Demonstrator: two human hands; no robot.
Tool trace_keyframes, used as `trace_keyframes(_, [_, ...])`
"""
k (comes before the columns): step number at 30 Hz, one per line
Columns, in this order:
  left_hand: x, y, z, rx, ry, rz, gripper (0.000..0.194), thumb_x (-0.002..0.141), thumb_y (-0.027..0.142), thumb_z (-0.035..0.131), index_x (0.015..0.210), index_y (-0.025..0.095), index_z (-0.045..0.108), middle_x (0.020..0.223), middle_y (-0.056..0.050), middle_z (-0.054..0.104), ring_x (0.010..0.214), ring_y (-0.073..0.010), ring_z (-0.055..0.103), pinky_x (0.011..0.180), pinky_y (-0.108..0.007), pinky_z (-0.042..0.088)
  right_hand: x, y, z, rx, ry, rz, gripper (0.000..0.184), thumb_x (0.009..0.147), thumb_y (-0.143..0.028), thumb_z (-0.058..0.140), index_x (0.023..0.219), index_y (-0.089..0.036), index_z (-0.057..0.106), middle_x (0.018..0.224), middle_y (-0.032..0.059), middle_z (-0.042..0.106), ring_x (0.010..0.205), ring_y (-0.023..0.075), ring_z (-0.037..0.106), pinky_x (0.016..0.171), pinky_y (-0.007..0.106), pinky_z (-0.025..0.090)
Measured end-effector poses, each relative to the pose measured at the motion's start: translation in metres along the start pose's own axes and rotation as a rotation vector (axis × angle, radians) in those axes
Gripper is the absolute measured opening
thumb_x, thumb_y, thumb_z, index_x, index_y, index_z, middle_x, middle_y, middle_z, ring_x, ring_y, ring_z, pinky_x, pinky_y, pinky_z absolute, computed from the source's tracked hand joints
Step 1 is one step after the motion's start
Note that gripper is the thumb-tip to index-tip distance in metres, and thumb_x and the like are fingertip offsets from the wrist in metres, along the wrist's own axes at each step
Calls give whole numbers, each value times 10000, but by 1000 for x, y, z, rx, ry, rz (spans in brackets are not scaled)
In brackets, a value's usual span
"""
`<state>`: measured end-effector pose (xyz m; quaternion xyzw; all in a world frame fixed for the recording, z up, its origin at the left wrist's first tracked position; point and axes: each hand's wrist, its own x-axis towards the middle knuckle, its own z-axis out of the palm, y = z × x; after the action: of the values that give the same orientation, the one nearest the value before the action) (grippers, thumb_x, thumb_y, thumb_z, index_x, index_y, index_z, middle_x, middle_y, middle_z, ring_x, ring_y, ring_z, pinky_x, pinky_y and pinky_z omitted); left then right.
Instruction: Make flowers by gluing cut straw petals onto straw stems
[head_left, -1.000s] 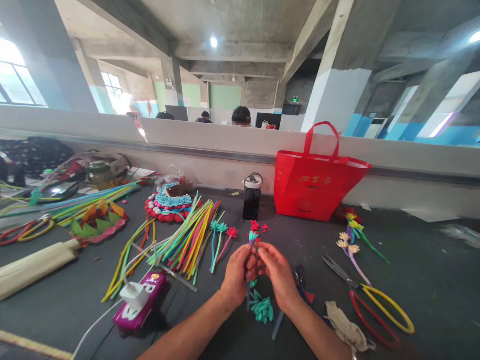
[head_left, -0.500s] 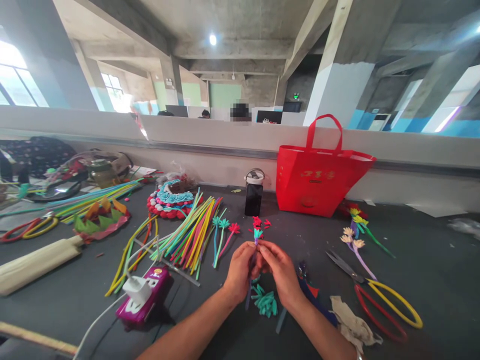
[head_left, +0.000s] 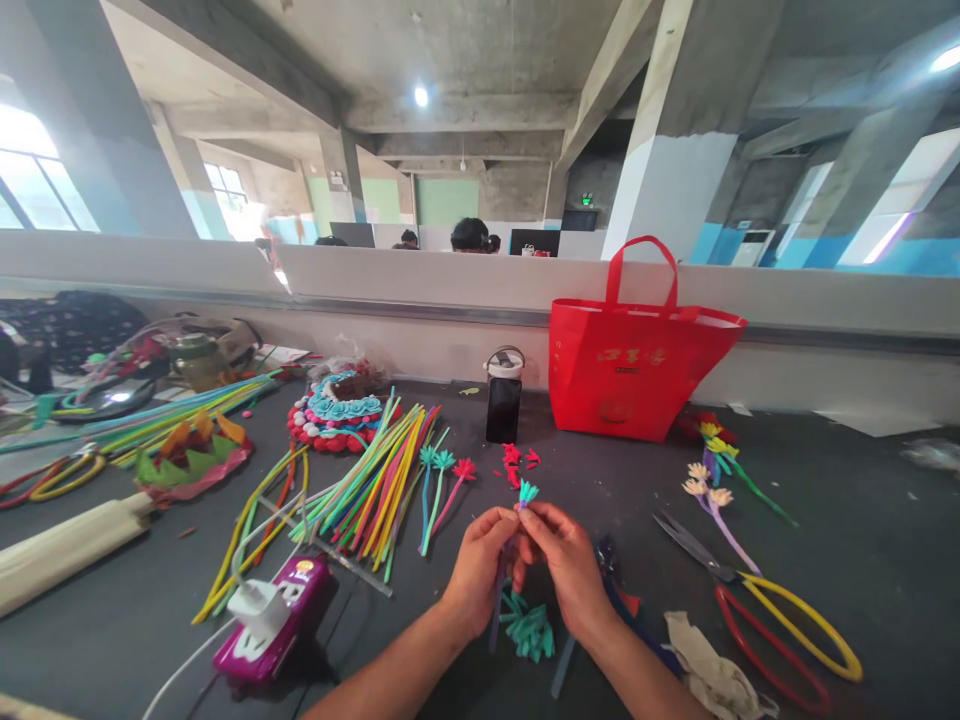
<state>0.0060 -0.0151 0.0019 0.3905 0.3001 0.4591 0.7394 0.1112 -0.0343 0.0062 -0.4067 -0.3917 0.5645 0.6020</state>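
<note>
The dark tabletop (head_left: 615, 480) carries everything, and the red bag (head_left: 619, 380) stands upright at its far edge, right of the middle. The forearms reach in from the near side and slant toward each other, so that the hands meet over the tabletop's middle, nearer its near side. The left hand (head_left: 474, 565) tilts inward, its thumb and forefinger pinching the purple stem (head_left: 496, 600) just under the teal flower (head_left: 528, 493); its other fingers bend beneath, partly hidden. The right hand (head_left: 570, 565) leans in from the opposite side, thumb and forefinger pressed together at the same spot, its other fingers curled toward the left hand. The flower points up and away from the wrists, its stem running down beside the left palm. Left of the hands, a bundle of colored sticks (head_left: 382, 480) fans toward the far edge. The scissors (head_left: 726, 573) lie open toward the near right corner, beside a pale cloth (head_left: 697, 650). The purple power strip (head_left: 304, 610) sits toward the near left corner with a white plug (head_left: 259, 608) in it. A black phone (head_left: 503, 410) leans upright against a cup (head_left: 504, 367) near the far edge. Teal pieces (head_left: 531, 630) are heaped below the hands, and smaller red pieces (head_left: 511, 455) lie just beyond the flower.
</note>
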Motion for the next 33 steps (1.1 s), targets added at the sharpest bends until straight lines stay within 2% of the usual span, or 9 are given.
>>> trace_keyframes(2, [1, -1, -2, 23, 24, -30, 330, 815, 480, 626, 730, 173, 538, 556, 7, 584, 369, -92, 471, 362, -204, 343, 2, 2, -3, -9, 9, 10, 281, 816, -489, 655, 830, -209, 635, 492, -55, 523, 377, 146, 494, 381, 265, 373])
trace_keyframes(6, [2, 0, -4, 39, 96, -83, 305, 808, 470, 639, 779, 185, 537, 593, 8, 603, 431, -101, 517, 401, -198, 380, 6, 6, -8, -81, 109, -35, 291, 775, -473, 707, 718, -199, 627, 579, -27, 570, 497, 137, 522, 470, 259, 407])
trace_keyframes(10, [1, 1, -2, -9, 22, -99, 292, 804, 455, 646, 804, 187, 531, 602, 13, 598, 409, -103, 510, 391, -210, 388, 5, 10, -8, -124, 59, -23, 299, 845, -508, 614, 814, -211, 620, 535, -59, 504, 385, 122, 450, 407, 268, 374])
trace_keyframes(13, [0, 3, -1, -30, -40, -77, 272, 798, 417, 666, 801, 181, 530, 614, 8, 600, 418, -106, 524, 393, -211, 391, 3, 10, -8, -235, 103, -106, 285, 861, -494, 602, 833, -211, 618, 532, -58, 501, 420, 136, 482, 431, 269, 393])
trace_keyframes(15, [0, 6, -1, -33, -63, -78, 265, 793, 400, 676, 803, 177, 533, 632, 1, 607, 412, -93, 508, 380, -200, 356, 3, 9, -8, -281, 139, -161, 269, 858, -475, 617, 818, -209, 626, 563, -40, 540, 508, 150, 528, 502, 269, 422])
trace_keyframes(18, [1, 10, -3, -20, -76, -112, 267, 775, 380, 698, 798, 173, 532, 636, 18, 583, 374, -38, 395, 353, -170, 207, 3, 8, -8, -286, 154, -197, 262, 856, -469, 620, 814, -210, 636, 612, -21, 595, 585, 159, 550, 575, 271, 433])
trace_keyframes(22, [4, 13, -6, 29, -92, -138, 289, 731, 366, 728, 772, 169, 520, 593, 45, 528, 369, -12, 292, 376, -176, 119, 4, 8, -9, -283, 155, -217, 292, 856, -499, 600, 841, -210, 645, 591, -21, 597, 563, 161, 521, 553, 268, 404])
trace_keyframes(28, [-5, 21, -2, 107, -14, -137, 272, 701, 324, 728, 699, 170, 503, 522, 70, 459, 346, -12, 244, 376, -195, 79, 4, 13, -9, -290, 142, -224, 361, 820, -557, 602, 821, -200, 651, 615, -30, 563, 524, 135, 440, 489, 251, 346])
trace_keyframes(33, [-40, 27, -9, 139, 112, -48, 228, 717, 302, 712, 725, 172, 526, 486, 91, 399, 356, -18, 247, 378, -191, 75, -5, 14, -2, -339, 20, -235, 348, 844, -522, 558, 744, -196, 629, 561, -53, 489, 507, 118, 395, 484, 241, 319])
